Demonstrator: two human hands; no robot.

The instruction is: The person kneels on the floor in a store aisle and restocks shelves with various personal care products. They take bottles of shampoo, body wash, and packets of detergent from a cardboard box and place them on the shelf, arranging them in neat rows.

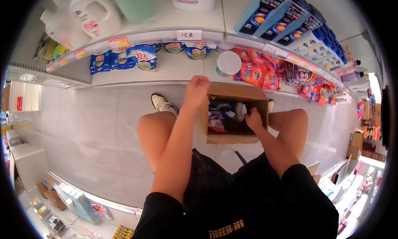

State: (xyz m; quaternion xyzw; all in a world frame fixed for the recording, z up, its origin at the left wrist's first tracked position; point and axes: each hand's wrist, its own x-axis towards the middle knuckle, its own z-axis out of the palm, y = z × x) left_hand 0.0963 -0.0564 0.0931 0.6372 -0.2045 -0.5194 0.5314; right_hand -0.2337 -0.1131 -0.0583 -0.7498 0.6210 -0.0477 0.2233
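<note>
An open cardboard box (236,139) stands on the floor between my legs. Inside it lie several blue-and-white packages (222,111), a white item (240,111) and a pink-and-white packet (216,126). My right hand (254,118) reaches into the box with curled fingers beside the white item; whether it grips that item is unclear. My left hand (198,87) is at the box's upper left corner, near the bottom shelf's edge, with bent fingers partly hidden. Ahead on the bottom shelf (174,75) are blue-and-white detergent bags (144,58) and a white-lidded tub (229,63).
Red detergent bags (258,71) fill the bottom shelf at right. The upper shelf's edge (155,37) juts out above, carrying white jugs (93,16), a green container (133,4) and blue shampoo bottles (264,13). Another shelving unit (90,197) stands behind me at lower left.
</note>
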